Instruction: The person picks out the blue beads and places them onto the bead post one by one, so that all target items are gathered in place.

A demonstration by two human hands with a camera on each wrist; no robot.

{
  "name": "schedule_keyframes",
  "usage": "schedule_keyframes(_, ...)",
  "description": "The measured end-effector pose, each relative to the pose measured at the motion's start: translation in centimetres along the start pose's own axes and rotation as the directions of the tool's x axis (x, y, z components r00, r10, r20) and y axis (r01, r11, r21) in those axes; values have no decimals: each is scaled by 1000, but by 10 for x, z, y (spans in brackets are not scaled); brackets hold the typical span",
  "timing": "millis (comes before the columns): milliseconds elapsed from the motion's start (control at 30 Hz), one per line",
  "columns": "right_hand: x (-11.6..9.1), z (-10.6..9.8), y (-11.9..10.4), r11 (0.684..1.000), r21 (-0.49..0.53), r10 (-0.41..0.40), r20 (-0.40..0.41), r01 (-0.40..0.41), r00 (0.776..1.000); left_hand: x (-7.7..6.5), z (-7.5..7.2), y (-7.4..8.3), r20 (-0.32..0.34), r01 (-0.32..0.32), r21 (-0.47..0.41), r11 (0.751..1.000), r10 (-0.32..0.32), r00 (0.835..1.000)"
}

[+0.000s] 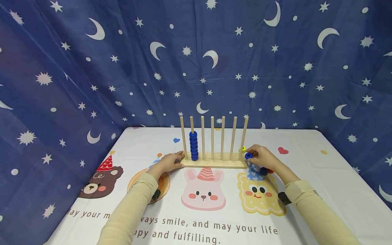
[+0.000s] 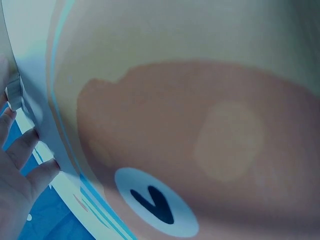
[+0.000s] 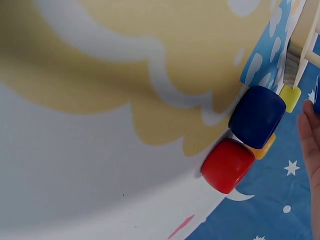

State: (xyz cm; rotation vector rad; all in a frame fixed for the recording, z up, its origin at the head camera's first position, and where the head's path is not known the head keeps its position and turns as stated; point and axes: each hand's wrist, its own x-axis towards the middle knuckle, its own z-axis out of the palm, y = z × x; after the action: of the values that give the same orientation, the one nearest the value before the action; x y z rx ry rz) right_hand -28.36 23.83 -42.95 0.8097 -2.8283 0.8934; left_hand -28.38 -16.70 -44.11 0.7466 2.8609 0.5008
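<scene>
A wooden peg stand [image 1: 214,164] with several upright pegs stands on the table. Blue beads [image 1: 194,146] are stacked on its second peg from the left; the other pegs are bare. My left hand [image 1: 169,162] holds the left end of the base, and in the left wrist view its fingers [image 2: 22,147] are at the base's corner. Just past the right end, my right hand [image 1: 260,157] pinches a blue bead [image 1: 248,156], its hole facing up. In the right wrist view that bead is mostly cut off at the edge.
Near my right hand lie loose beads: a blue one [image 3: 257,116], a red one [image 3: 228,165], an orange one [image 3: 265,147] partly hidden and a yellow one [image 3: 290,97] by the stand. The printed tablecloth [image 1: 202,207] meets a blue star-patterned curtain [image 1: 196,68] behind.
</scene>
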Motion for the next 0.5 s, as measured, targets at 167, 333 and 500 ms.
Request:
schedule_keyframes(167, -2, 1, -3, 1000, 4, -29, -13, 29, 999, -2, 0, 0, -3, -3, 10, 1000, 3, 1000)
schedule_keyframes(333, -6, 2, -3, 999, 30, -19, -30, 20, 999, -2, 1, 0, 3, 1, 16, 1000, -1, 1000)
schedule_keyframes(500, -12, 4, -3, 998, 54, -13, -75, 17, 997, -1, 2, 0, 19, 28, 11, 1000, -28, 999)
